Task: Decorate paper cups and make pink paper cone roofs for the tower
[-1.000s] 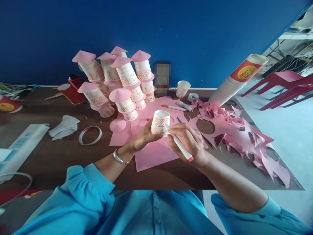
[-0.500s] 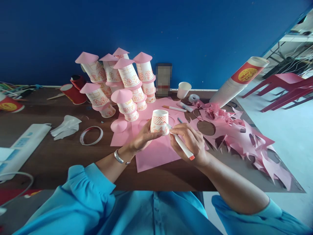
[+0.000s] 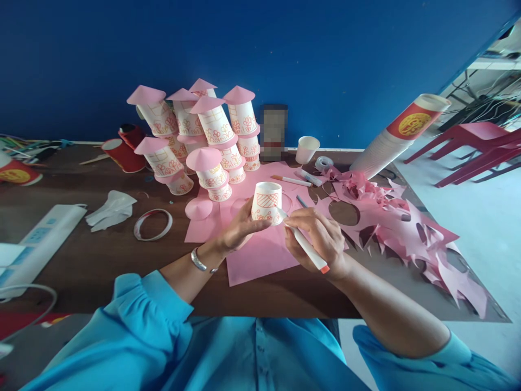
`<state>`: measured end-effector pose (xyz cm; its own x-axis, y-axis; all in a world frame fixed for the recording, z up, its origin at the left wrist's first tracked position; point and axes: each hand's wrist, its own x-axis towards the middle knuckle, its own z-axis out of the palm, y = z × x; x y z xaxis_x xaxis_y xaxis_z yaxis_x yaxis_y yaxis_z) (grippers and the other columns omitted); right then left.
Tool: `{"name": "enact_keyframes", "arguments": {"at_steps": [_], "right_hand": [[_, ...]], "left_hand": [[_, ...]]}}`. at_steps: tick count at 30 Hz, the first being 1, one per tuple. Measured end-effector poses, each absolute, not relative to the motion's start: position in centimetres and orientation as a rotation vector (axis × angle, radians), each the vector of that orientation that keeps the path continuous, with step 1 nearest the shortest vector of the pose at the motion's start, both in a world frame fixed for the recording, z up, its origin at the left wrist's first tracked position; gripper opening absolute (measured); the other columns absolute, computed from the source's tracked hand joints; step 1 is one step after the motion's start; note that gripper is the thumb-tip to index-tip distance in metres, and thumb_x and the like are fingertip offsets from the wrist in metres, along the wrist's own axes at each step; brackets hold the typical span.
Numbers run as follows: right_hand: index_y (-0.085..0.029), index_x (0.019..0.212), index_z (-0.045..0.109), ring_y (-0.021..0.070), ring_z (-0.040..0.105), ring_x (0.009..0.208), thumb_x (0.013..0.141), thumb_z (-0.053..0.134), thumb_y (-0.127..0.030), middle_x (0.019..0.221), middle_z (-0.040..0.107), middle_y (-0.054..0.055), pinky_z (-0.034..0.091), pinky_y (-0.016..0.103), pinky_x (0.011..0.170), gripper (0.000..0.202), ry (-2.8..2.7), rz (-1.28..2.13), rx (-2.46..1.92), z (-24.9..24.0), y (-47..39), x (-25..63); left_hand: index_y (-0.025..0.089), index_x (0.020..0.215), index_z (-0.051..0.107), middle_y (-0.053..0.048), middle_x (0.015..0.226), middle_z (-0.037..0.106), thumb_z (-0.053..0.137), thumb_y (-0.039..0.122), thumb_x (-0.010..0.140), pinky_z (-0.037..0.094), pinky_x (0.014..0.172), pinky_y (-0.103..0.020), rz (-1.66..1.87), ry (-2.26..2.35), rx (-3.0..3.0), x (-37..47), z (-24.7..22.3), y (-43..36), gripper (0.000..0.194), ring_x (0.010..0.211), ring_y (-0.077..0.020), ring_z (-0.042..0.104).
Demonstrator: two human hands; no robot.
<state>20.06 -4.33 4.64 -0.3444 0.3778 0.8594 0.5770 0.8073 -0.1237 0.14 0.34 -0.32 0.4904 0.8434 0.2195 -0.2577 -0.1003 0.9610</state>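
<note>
A white paper cup (image 3: 267,196) with a red crosshatched panel and flower outlines is in my left hand (image 3: 240,227), whose fingers close round its left side and base. My right hand (image 3: 319,239) grips a white marker (image 3: 306,248) with an orange-red end. The marker's tip meets the lower right of the cup's wall. Below the hands lies pink paper (image 3: 260,260) with circles drawn on it. Decorated cup towers (image 3: 215,127) with pink cone roofs stand behind to the left, and a loose pink cone (image 3: 198,208) rests on the paper.
Cut pink scraps (image 3: 407,228) cover the table's right side, beside a leaning stack of cups (image 3: 399,136). One plain cup (image 3: 307,149), a tape roll (image 3: 324,163) and more markers (image 3: 291,180) lie behind. At left are a tape ring (image 3: 153,224), crumpled tissue (image 3: 110,210) and a power strip (image 3: 44,244).
The rear end of the marker has shifted slightly right and down, with my right hand moving a little. My left hand still holds the cup in nearly the same position.
</note>
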Motion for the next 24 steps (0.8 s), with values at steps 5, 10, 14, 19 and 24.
{"name": "enact_keyframes", "arguments": {"at_steps": [5, 10, 14, 19, 24], "right_hand": [[-0.021, 0.118, 0.061, 0.0178, 0.078, 0.077, 0.096, 0.064, -0.009, 0.088, 0.077, 0.003, 0.063, 0.027, 0.064, 0.026, -1.992, -0.24, -0.687, 4.63, -4.44, 19.91], [-0.019, 0.117, 0.06, 0.0172, 0.077, 0.077, 0.096, 0.064, -0.008, 0.089, 0.077, 0.005, 0.064, 0.026, 0.066, 0.024, -1.982, -0.247, -0.699, 4.59, -4.37, 19.77], [-0.02, 0.118, 0.06, 0.0172, 0.077, 0.078, 0.096, 0.064, -0.008, 0.09, 0.077, 0.005, 0.064, 0.026, 0.066, 0.025, -1.98, -0.236, -0.703, 4.47, -4.26, 19.75], [-0.021, 0.12, 0.059, 0.0179, 0.077, 0.081, 0.096, 0.064, -0.008, 0.09, 0.076, 0.004, 0.063, 0.026, 0.066, 0.028, -1.989, -0.2, -0.705, 4.45, -4.16, 19.75], [-0.021, 0.117, 0.059, 0.0178, 0.077, 0.079, 0.095, 0.065, -0.008, 0.091, 0.076, 0.004, 0.063, 0.027, 0.067, 0.026, -1.996, -0.199, -0.728, 4.44, -4.21, 19.83]], "left_hand": [[0.017, 0.117, 0.064, -0.007, 0.106, 0.065, 0.085, 0.047, 0.084, 0.049, 0.088, -0.037, 0.983, 0.642, 1.438, -0.15, -0.87, 0.49, 0.049, 0.097, -0.0233, 0.059], [0.019, 0.121, 0.06, -0.007, 0.111, 0.065, 0.085, 0.05, 0.082, 0.049, 0.089, -0.037, 0.994, 0.653, 1.442, -0.12, -0.92, 0.32, 0.055, 0.101, -0.0235, 0.058], [0.019, 0.12, 0.06, -0.008, 0.112, 0.067, 0.085, 0.052, 0.082, 0.05, 0.086, -0.036, 0.994, 0.642, 1.448, -0.02, -0.72, 0.27, 0.056, 0.1, -0.0233, 0.06], [0.019, 0.12, 0.061, -0.009, 0.113, 0.069, 0.086, 0.052, 0.082, 0.052, 0.086, -0.037, 1.012, 0.641, 1.487, 0.01, -0.81, 0.5, 0.056, 0.1, -0.0243, 0.062], [0.018, 0.121, 0.062, -0.01, 0.114, 0.069, 0.086, 0.052, 0.082, 0.052, 0.087, -0.037, 1.016, 0.653, 1.488, -0.08, -0.9, 0.53, 0.057, 0.102, -0.0249, 0.062]]}}
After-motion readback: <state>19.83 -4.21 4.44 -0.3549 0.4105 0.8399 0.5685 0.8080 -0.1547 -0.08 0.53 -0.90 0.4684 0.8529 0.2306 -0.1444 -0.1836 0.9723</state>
